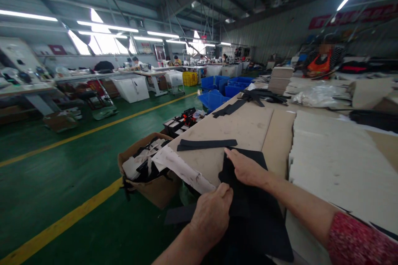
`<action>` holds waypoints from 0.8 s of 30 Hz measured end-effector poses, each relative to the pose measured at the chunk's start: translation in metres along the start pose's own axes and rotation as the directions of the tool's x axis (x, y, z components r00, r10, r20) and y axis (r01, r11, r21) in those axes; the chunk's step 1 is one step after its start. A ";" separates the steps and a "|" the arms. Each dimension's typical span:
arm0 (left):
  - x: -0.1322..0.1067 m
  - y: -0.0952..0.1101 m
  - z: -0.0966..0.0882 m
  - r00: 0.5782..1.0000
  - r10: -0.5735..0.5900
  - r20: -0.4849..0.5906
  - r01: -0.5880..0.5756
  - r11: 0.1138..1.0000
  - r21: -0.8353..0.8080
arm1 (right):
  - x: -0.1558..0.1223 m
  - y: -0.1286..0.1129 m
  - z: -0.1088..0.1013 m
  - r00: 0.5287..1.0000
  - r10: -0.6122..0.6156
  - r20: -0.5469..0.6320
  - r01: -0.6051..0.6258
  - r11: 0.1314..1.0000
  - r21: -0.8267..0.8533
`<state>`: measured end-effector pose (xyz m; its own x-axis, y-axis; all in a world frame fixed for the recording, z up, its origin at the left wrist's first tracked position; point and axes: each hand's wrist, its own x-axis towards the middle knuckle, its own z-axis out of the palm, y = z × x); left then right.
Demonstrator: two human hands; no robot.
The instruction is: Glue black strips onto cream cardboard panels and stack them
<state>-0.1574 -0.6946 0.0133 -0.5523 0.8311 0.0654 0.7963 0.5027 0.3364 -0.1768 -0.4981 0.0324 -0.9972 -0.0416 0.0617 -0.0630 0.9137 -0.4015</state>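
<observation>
A dark, flat black sheet lies over the near end of the table and reaches down toward me. My left hand is closed in a fist at the sheet's left edge, gripping a black strip whose end sticks out to the left past the table edge. Farther up, my right hand grips the sheet near its upper left corner, index finger stretched along the edge; its thumb is hard to make out. Just beyond the hands lie two narrow black strips. A whitish strip hangs across the table's left edge.
A cardboard box of scraps stands on the floor left of the table. Pale stacked sheets lie to the right. Blue bins stand beyond. A person in an orange apron is across the table at the far right.
</observation>
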 end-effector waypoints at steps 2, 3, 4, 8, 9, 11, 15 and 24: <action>-0.007 -0.007 0.000 0.995 0.035 -0.093 -0.043 0.996 -0.084 | 0.002 0.006 -0.006 0.988 0.149 -0.031 -0.143 0.979 0.143; -0.012 -0.013 -0.001 0.985 0.027 -0.171 -0.050 0.990 -0.134 | -0.001 0.009 -0.011 0.983 0.185 -0.020 -0.179 0.969 0.170; -0.017 -0.019 -0.001 0.964 -0.012 -0.266 -0.038 0.983 -0.181 | -0.005 0.011 -0.015 0.978 0.208 -0.003 -0.204 0.962 0.183; -0.042 -0.045 -0.002 0.792 -0.280 -0.542 0.119 0.942 -0.314 | -0.036 0.011 -0.026 0.959 0.284 0.012 -0.278 0.930 0.241; -0.047 -0.049 -0.001 0.777 -0.306 -0.550 0.139 0.935 -0.325 | -0.044 0.010 -0.025 0.960 0.281 0.009 -0.274 0.928 0.252; -0.054 -0.049 0.004 0.810 -0.300 -0.503 0.143 0.934 -0.327 | -0.058 0.007 -0.019 0.979 0.205 -0.005 -0.196 0.944 0.266; -0.051 -0.029 0.011 0.903 -0.167 -0.396 0.028 0.942 -0.334 | -0.070 -0.001 -0.003 0.992 -0.121 -0.045 0.126 0.983 0.132; -0.026 -0.013 0.014 0.981 -0.061 -0.186 0.013 0.967 -0.253 | -0.053 -0.020 0.003 0.902 -0.404 0.150 0.420 0.903 -0.092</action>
<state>-0.1502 -0.7198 -0.0059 -0.6364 0.7400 0.2179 0.7008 0.4366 0.5641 -0.1231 -0.5158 0.0342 -0.8804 -0.4673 0.0811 -0.4717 0.8447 -0.2529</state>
